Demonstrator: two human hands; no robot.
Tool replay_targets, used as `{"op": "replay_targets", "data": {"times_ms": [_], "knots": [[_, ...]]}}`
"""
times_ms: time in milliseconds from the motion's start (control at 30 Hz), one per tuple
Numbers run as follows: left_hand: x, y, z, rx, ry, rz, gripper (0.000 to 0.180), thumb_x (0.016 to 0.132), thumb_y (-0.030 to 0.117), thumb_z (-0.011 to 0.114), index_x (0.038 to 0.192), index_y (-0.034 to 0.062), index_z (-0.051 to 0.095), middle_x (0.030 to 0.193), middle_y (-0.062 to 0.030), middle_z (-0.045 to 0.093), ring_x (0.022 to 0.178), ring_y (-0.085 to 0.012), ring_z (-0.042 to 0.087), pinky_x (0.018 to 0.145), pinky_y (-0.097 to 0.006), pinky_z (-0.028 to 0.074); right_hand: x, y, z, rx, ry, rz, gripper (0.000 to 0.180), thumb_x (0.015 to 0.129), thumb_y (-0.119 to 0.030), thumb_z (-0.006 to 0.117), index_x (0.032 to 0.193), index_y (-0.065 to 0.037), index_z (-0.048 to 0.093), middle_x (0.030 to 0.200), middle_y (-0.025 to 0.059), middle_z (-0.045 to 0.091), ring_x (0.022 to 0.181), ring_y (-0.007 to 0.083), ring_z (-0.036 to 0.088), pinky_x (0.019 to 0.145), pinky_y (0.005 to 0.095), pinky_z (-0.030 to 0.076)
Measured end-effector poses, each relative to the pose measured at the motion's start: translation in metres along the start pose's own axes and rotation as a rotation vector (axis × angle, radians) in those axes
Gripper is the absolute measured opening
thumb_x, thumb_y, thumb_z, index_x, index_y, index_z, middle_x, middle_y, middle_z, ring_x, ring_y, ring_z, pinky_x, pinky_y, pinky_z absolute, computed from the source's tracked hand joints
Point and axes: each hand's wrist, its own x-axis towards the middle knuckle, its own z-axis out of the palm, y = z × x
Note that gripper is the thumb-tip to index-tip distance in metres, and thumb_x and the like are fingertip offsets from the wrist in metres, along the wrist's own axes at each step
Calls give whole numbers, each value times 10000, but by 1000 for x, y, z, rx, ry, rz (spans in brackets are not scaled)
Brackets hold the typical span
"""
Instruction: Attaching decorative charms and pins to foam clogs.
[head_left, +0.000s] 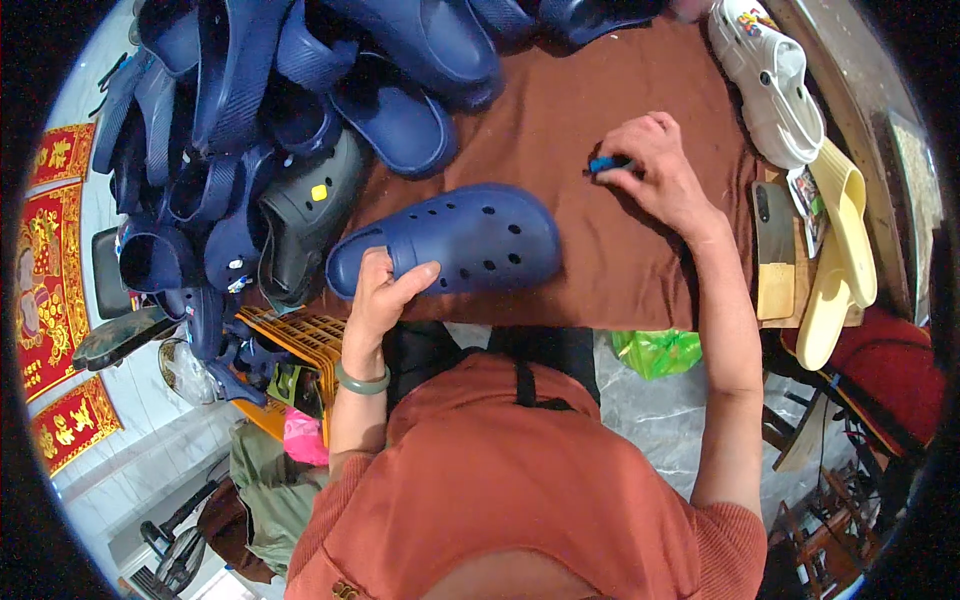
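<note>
A navy blue clog [485,235] with round vent holes lies sideways across the brown cloth [620,260], toe to the right. My left hand [378,290] grips it at the opening near the strap, thumb on top and the other fingers tucked inside or behind. Off to the clog's upper right, my right hand [655,170] pinches a small blue piece [605,164] with a dark end; its kind is too small to make out. Just left of the clog rests a black clog [315,210] with a yellow charm on it.
Many navy clogs and slippers [230,90] are heaped at the back left. Along the right edge stand a white clog [775,85], pale yellow slides [840,240] and a dark phone-like slab [774,220]. Below the table are an orange crate [300,340] and a green bag [655,352].
</note>
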Motion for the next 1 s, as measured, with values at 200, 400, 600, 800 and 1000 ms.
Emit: {"op": "replay_targets", "data": {"times_ms": [200, 400, 600, 800, 1000], "knots": [[0, -1, -2, 17, -17, 54, 297, 763, 239, 619, 855, -42, 654, 757, -54, 646, 710, -141, 579, 682, -293, 455, -4, 26, -18, 123, 144, 284, 254, 779, -201, 694, 979, -48, 660, 979, 102, 658, 882, 266, 603, 832, 356, 444], [-1, 6, -7, 37, -124, 59, 231, 795, 161, 588, 920, -23, 652, 826, -59, 644, 756, -140, 572, 726, -297, 456, -12, 11, -44, -46, -74, 197, 365, 693, -185, 752, 1039, -122, 658, 1049, 63, 588, 990, 251, 517, 885, 376, 388], [-1, 6, -7, -146, -238, -101, 284, 823, 142, 593, 1055, -20, 613, 979, -43, 632, 923, -143, 561, 850, -286, 427, -13, 1, -28, -227, -28, 146, 306, 704, -92, 718, 980, -86, 587, 1069, 53, 562, 1051, 268, 488, 929, 404, 342], [-5, 23, 28, -543, -125, -253, 322, 855, 174, 567, 1137, 23, 603, 1049, -36, 630, 1005, -129, 559, 883, -285, 436, -15, -18, -20, -407, -20, 234, 303, 760, -43, 665, 1046, -88, 579, 929, 105, 617, 937, 288, 571, 912, 422, 379], [6, -23, 21, -386, -394, -27, 328, 891, 237, 534, 1117, 9, 602, 1157, -72, 581, 1045, -164, 536, 926, -295, 406, -25, -82, -19, 654, 86, 695, 211, 834, -11, 635, 1039, 4, 588, 925, 5, 597, 931, 91, 540, 775, 239, 432]]}}
